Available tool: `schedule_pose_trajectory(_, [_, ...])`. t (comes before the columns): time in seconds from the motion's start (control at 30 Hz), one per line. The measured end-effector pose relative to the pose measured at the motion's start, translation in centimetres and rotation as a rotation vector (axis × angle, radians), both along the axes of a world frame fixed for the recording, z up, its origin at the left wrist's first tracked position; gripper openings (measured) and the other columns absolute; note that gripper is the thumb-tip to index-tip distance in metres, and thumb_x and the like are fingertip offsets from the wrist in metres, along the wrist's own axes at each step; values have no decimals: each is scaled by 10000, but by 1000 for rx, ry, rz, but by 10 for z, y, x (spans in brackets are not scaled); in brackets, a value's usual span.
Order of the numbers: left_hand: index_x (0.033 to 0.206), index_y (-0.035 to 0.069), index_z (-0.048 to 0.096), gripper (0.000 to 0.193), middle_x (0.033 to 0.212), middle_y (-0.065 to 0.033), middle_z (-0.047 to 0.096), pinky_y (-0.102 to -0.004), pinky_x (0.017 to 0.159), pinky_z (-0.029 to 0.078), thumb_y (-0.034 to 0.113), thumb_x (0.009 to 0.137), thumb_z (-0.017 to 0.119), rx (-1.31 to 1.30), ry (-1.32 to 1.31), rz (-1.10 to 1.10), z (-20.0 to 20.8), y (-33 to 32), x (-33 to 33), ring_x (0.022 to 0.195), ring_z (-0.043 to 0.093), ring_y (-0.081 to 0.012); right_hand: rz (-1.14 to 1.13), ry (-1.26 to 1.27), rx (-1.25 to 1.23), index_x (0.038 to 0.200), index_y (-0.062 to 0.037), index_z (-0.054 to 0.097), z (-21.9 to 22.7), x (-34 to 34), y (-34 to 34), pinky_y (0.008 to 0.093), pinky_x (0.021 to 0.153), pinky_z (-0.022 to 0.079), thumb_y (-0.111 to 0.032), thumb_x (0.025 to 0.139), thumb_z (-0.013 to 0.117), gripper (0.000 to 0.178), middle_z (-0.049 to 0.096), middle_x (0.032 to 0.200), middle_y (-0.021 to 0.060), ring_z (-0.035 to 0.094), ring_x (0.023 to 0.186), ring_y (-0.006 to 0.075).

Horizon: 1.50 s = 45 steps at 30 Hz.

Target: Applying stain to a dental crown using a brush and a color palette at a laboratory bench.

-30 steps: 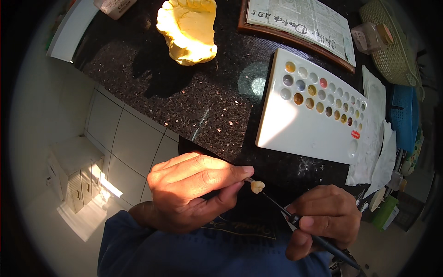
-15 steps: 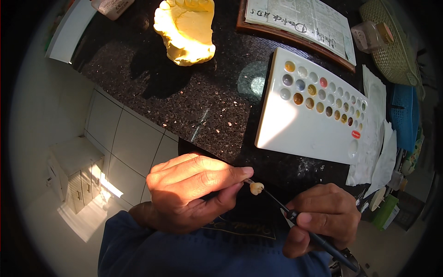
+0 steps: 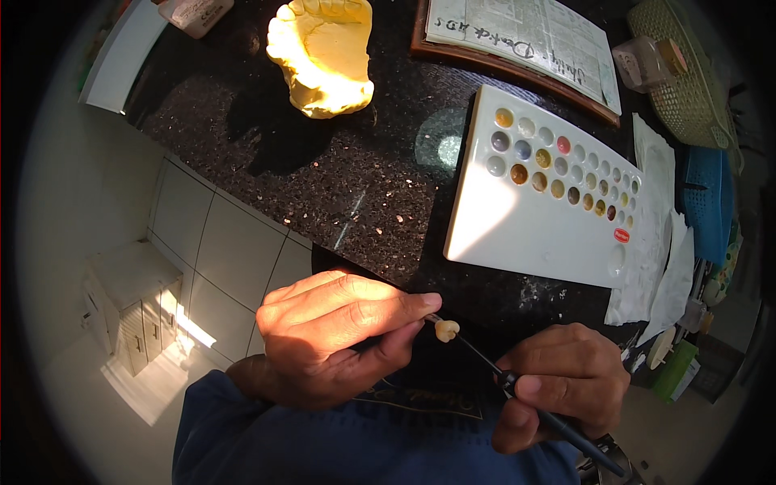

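Just beyond the table's near edge, a tooth-shaped dental crown (image 3: 445, 331) sits at the tip of a thin holder, most of which is hidden by my fingers. My left hand (image 3: 339, 335) pinches this holder between thumb and fingertips. My right hand (image 3: 566, 384) is closed around a slim brush (image 3: 558, 424) with a dark handle. Its thin tip reaches up and left to the crown and appears to touch it. The brush's hairs are too small to make out.
A white palette (image 3: 517, 234) with several wells of coloured stains lies on the dark speckled table (image 3: 356, 194). Behind stand a yellow plaster dental cast (image 3: 323, 89) and a framed paper sheet (image 3: 525, 32). White tissue (image 3: 647, 275), a blue basket (image 3: 707, 194) and a woven basket (image 3: 687, 89) line the right.
The brush and my right hand have shifted very slightly left. My left hand keeps its pinch with almost no movement, and the crown has barely moved.
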<state>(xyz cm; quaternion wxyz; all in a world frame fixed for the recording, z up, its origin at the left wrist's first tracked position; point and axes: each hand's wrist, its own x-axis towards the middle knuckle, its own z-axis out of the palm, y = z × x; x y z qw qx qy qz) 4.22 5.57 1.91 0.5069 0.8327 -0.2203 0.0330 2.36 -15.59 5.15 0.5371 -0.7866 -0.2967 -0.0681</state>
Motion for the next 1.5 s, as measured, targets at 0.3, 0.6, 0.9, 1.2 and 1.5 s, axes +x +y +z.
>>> schedule_pose_trajectory(0.3, [853,34,711,203,716,-49,669,-258,526,495,14,651,711,-7,19,2,-2,-1,-1,580,636,-170,-65,-50,-17,926,-5,520,-3,0,9,236,458,511,-16,717,636,239,539,761,83,609,548,168])
schedule_pose_trajectory(0.6, [830,12,701,134,713,-77,685,-260,564,508,15,697,690,-64,71,19,-2,-2,0,604,661,-177,-123,-19,102,990,-32,490,1,-4,-2,222,437,477,-200,844,621,259,528,793,101,587,607,165])
schedule_pose_trajectory(0.9, [931,-46,669,203,822,-144,700,-274,692,563,-70,733,705,-390,342,-93,-12,5,-2,752,697,-202,-440,145,1,991,48,544,39,50,-39,267,695,488,-180,925,515,239,624,873,149,597,807,149])
schedule_pose_trajectory(1.2, [836,-44,681,131,782,-171,692,-289,645,578,-57,706,693,-479,414,-227,-19,2,1,713,699,-231,-239,318,-64,799,17,548,24,101,-31,244,730,496,-218,851,596,245,626,802,141,633,821,161])
schedule_pose_trajectory(1.5, [973,-28,673,187,960,-152,688,-277,789,560,-96,806,625,-468,725,-302,-14,16,6,853,687,-190,-140,197,-64,744,40,560,12,102,-26,450,903,478,-127,798,560,176,479,564,38,592,665,166])
